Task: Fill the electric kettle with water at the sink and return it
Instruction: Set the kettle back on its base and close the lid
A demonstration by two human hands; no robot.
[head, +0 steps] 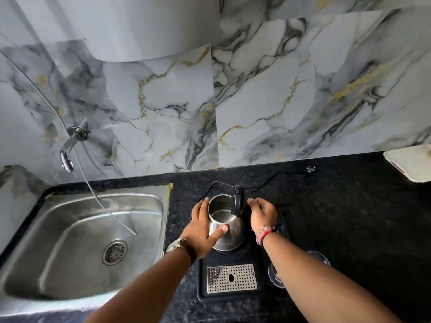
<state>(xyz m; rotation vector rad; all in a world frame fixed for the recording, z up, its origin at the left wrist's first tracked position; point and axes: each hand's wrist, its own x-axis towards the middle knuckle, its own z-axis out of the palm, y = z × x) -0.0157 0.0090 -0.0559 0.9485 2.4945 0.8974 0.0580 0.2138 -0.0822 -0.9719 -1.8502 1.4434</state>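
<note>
A steel electric kettle (pixel 229 231) stands on its black base (pixel 231 255) on the dark counter, its black lid (pixel 239 199) swung up and the inside visible. My left hand (pixel 205 228) wraps around the kettle's left side, thumb across the body. My right hand (pixel 262 214) is closed at the kettle's right side where the handle is, which my hand hides. The steel sink (pixel 77 243) lies to the left, with a chrome tap (pixel 70 148) on the marble wall above it.
A perforated metal drip tray (pixel 232 278) sits in the black base in front of the kettle. A clear glass (pixel 277 271) lies under my right forearm. The kettle's cord and plug (pixel 310 169) trail behind. A white tray (pixel 410 163) sits at the far right. A thin tube (pixel 112 214) hangs over the sink.
</note>
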